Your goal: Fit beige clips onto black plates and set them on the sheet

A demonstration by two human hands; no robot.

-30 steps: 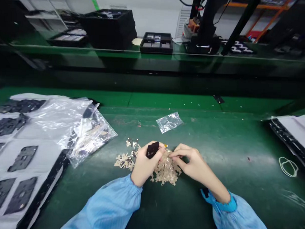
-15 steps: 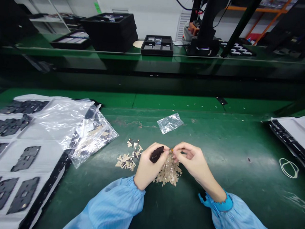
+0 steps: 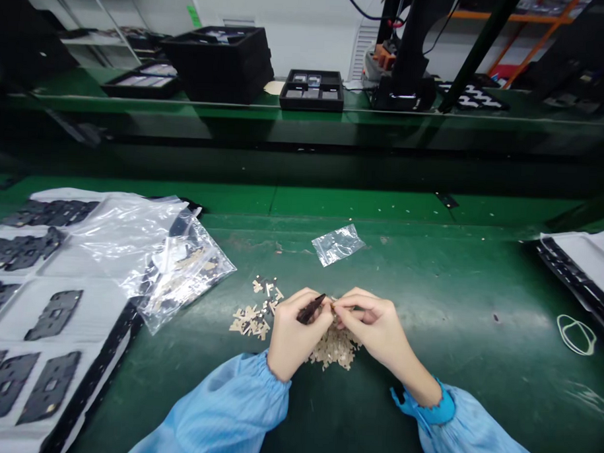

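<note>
At the front edge of the surface (image 3: 453,291), left grip (image 3: 295,332) pinches a dark piece (image 3: 311,309), right grip (image 3: 372,325) a tan part (image 3: 332,306), over a pile (image 3: 335,350). Trays (image 3: 102,355) crowd the left edge.

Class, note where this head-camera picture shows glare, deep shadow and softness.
Head view: glare whitens the plastic bag; deep shadow lies under the far shelf; the dark piece in the left hand and the tan parts beside it lack sharp detail.
</note>
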